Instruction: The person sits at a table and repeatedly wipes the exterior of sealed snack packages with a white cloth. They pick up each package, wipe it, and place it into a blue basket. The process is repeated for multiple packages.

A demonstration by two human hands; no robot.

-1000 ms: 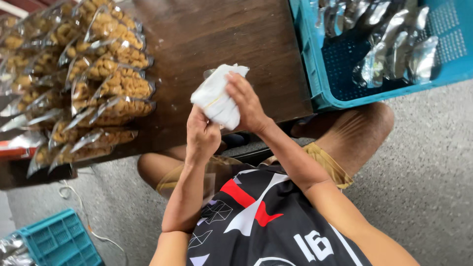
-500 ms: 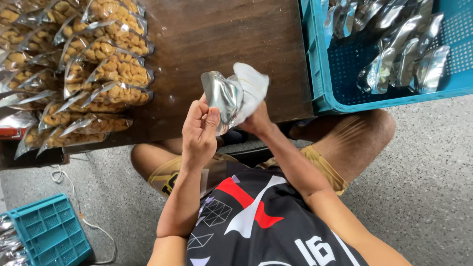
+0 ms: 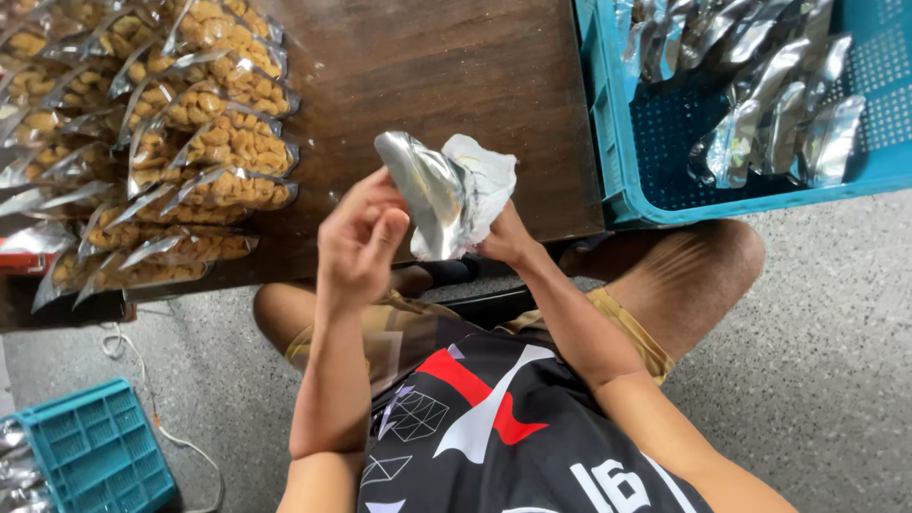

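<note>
Head view shows my right hand [image 3: 508, 237] gripping the silver pouch [image 3: 432, 195] over the worktop's [image 3: 427, 66] near edge, left hand [image 3: 356, 237] pinching its side; I judge steady fingers keep it from crumpling.

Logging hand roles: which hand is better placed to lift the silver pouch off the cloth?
Probably the left hand: its fingers sit at the silver pouch edge, while the right hand is busy holding the white cloth beneath it.
</note>
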